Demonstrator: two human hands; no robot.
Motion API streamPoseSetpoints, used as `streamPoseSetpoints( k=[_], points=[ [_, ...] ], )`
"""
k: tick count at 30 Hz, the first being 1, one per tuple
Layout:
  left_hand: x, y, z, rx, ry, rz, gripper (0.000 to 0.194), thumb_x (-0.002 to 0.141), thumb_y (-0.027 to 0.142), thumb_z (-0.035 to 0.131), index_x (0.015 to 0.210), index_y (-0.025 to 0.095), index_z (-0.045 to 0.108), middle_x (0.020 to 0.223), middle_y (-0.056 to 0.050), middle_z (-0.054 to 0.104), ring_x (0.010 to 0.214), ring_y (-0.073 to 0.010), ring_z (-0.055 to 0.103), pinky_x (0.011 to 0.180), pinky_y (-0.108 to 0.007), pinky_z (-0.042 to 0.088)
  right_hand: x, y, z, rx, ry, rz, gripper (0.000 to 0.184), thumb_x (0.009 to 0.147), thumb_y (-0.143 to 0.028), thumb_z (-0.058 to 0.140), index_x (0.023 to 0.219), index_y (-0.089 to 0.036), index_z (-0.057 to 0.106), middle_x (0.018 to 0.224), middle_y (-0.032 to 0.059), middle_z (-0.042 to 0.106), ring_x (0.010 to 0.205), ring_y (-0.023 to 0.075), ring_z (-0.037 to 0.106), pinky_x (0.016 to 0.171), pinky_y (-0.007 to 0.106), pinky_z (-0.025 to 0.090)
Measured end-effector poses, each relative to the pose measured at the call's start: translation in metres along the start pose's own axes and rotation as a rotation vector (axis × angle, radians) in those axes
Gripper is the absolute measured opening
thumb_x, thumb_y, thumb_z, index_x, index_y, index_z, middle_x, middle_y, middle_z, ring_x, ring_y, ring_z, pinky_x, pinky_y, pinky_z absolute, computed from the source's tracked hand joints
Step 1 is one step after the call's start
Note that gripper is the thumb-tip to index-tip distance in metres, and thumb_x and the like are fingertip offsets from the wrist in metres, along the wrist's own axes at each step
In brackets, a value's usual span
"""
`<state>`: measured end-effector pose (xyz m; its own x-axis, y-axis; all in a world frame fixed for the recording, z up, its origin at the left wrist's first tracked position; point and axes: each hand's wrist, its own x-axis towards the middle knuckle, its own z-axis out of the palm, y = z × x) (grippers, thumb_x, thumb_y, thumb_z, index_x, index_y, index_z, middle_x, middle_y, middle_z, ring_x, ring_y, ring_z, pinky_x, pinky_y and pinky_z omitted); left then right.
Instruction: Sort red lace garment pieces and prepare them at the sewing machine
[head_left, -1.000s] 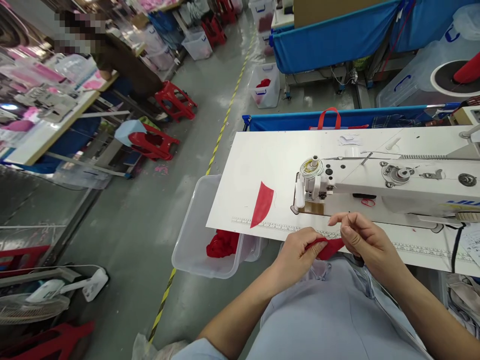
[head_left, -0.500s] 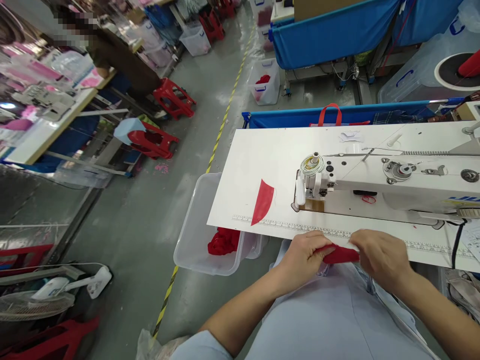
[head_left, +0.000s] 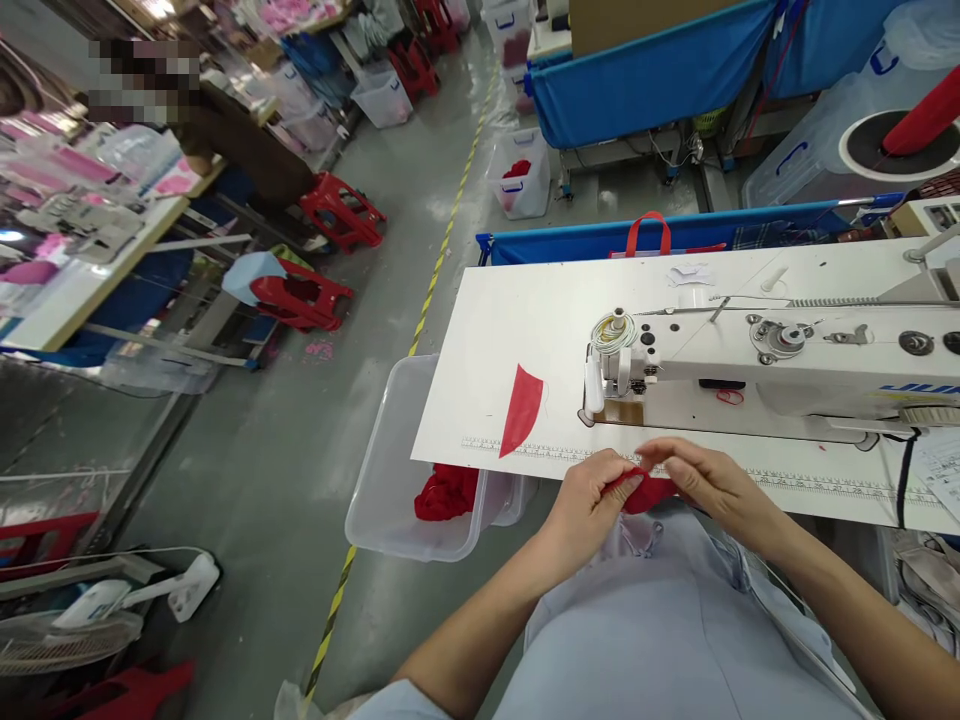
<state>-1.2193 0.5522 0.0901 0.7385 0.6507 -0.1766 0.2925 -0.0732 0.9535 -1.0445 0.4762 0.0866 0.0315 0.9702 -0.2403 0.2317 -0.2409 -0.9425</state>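
Observation:
A small piece of red fabric (head_left: 649, 493) is held in front of my body, at the front edge of the white sewing table. My left hand (head_left: 589, 508) pinches its left end between thumb and fingers. My right hand (head_left: 709, 492) is closed on the right end, its index finger reaching over toward the left fingertips. The lower fingers of the right hand are partly hidden. Left of the sewing machine (head_left: 780, 350), a flat, curved red fabric piece (head_left: 523, 410) lies on the table (head_left: 465, 340) by the printed ruler.
A clear plastic bin (head_left: 375, 480) with red fabric (head_left: 448, 492) stands below the table's left end. A blue cloth trough (head_left: 547, 246) runs along the far edge. Across the aisle, a person (head_left: 247, 135) stands near red stools (head_left: 341, 212). A fan (head_left: 67, 630) is at lower left.
My right hand has moved left, closer to my left hand, and its fingers have come over the fabric. The red fabric looks more bunched. The view has shifted slightly.

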Motion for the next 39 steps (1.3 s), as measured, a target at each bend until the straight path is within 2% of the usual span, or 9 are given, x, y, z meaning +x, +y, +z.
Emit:
streamPoseSetpoints(
  k=[5,10,18,23,28,31,34,36,39],
  points=[
    [-0.002,0.002,-0.009,-0.003,0.024,-0.076,0.035,0.097,0.039,0.043,0.074,0.018,0.059,0.071,0.000,0.057,0.068,-0.0129,0.050,0.067,-0.026,0.040,0.004,-0.004,-0.013,-0.054,0.019,-0.042,0.038,0.092,-0.049,0.053,0.065,-0.021,0.055,0.060,-0.0014,0.050,0.056,0.0133,0.043,0.052,0.026,0.036],
    [-0.002,0.000,-0.007,0.009,0.067,-0.121,0.017,0.080,0.034,0.072,0.085,0.019,0.066,0.081,-0.001,0.066,0.075,-0.0146,0.057,0.069,-0.025,0.043,-0.003,-0.011,-0.006,0.185,0.080,-0.072,0.041,0.092,-0.053,0.054,0.066,-0.021,0.053,0.067,0.0018,0.054,0.058,0.0137,0.045,0.050,0.026,0.036],
    [0.009,-0.042,0.024,0.633,0.254,0.320,0.030,0.098,0.022,0.042,0.106,0.018,0.071,0.081,-0.007,0.064,0.077,-0.0186,0.056,0.070,-0.030,0.045,0.009,-0.002,0.035,0.879,0.254,0.342,0.046,0.075,-0.049,0.075,0.061,-0.020,0.043,0.054,-0.0089,0.029,0.048,0.0064,0.017,0.041,0.018,0.019],
    [0.025,-0.076,0.031,0.722,0.216,0.238,0.027,0.094,0.014,0.043,0.091,0.016,0.070,0.078,-0.008,0.063,0.073,-0.0190,0.053,0.069,-0.032,0.043,0.006,0.001,0.041,1.070,0.039,0.533,0.056,0.063,-0.046,0.082,0.058,-0.022,0.032,0.053,-0.0126,0.017,0.048,0.0045,0.006,0.039,0.017,0.011],
    [0.036,-0.086,0.007,0.178,0.328,-0.164,0.017,0.088,0.017,0.054,0.080,0.015,0.069,0.078,-0.004,0.064,0.077,-0.0167,0.056,0.076,-0.032,0.046,-0.008,-0.003,0.028,0.704,-0.479,0.336,0.047,0.082,-0.059,0.063,0.064,-0.022,0.042,0.054,-0.0074,0.035,0.047,0.0070,0.022,0.042,0.021,0.018],
    [0.028,-0.074,-0.001,-0.305,0.201,-0.296,0.026,0.080,0.036,0.069,0.091,0.013,0.072,0.076,-0.004,0.067,0.071,-0.0152,0.058,0.070,-0.029,0.047,0.003,0.015,0.009,0.119,-0.143,0.030,0.040,0.090,-0.055,0.055,0.068,-0.021,0.054,0.069,-0.0005,0.053,0.053,0.0103,0.037,0.049,0.024,0.032],
    [0.019,-0.057,-0.001,-0.528,0.104,-0.337,0.037,0.071,0.041,0.079,0.094,0.013,0.073,0.083,-0.006,0.070,0.073,-0.0151,0.060,0.069,-0.028,0.047,0.018,0.034,0.002,-0.175,0.243,-0.076,0.024,0.091,-0.045,0.056,0.098,-0.024,0.065,0.106,0.0069,0.065,0.049,0.0088,0.035,0.050,0.027,0.038],
    [0.015,-0.046,0.002,-0.550,0.079,-0.315,0.036,0.070,0.042,0.080,0.091,0.014,0.074,0.082,-0.005,0.070,0.073,-0.0143,0.060,0.069,-0.027,0.048,0.023,0.039,0.004,-0.157,0.243,-0.102,0.028,0.092,-0.043,0.053,0.109,-0.024,0.065,0.111,0.0087,0.067,0.049,0.0098,0.039,0.050,0.028,0.040],
    [0.014,-0.036,0.004,-0.561,0.110,-0.288,0.040,0.073,0.050,0.075,0.088,0.013,0.074,0.076,-0.004,0.067,0.069,-0.0123,0.057,0.065,-0.025,0.048,0.024,0.035,0.010,-0.093,0.101,-0.044,0.029,0.092,-0.046,0.053,0.090,-0.021,0.067,0.078,0.0024,0.068,0.052,0.0123,0.045,0.049,0.026,0.038]
  ],
)
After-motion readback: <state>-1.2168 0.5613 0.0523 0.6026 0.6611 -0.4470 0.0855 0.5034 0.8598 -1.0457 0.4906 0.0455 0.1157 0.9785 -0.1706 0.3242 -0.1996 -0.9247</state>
